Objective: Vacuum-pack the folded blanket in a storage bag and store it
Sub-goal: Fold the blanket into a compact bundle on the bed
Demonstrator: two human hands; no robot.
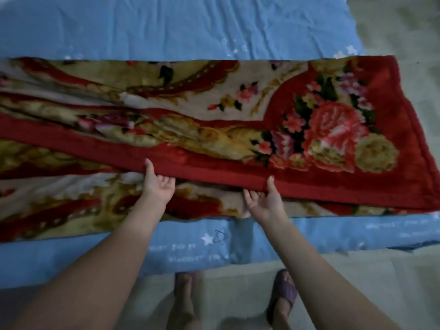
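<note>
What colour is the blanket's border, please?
Deep red, around a floral pattern on the blanket; clearest in the head view.

A blue bedsheet point(181, 27) printed with white stars and lettering covers a low bed. Beside the bed's near edge, pale floor point(228, 289); on it, a purple slipper point(284, 292). More floor beyond the bed's right end.

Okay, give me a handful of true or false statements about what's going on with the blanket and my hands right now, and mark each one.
1. Both hands hold the red edge of the blanket. True: left hand, right hand.
2. The blanket lies on a blue sheet. True.
3. The blanket is already inside a storage bag. False: no bag is in view.
4. The blanket is plain grey. False: it is red with flowers.
5. The person wears slippers. True.
</note>
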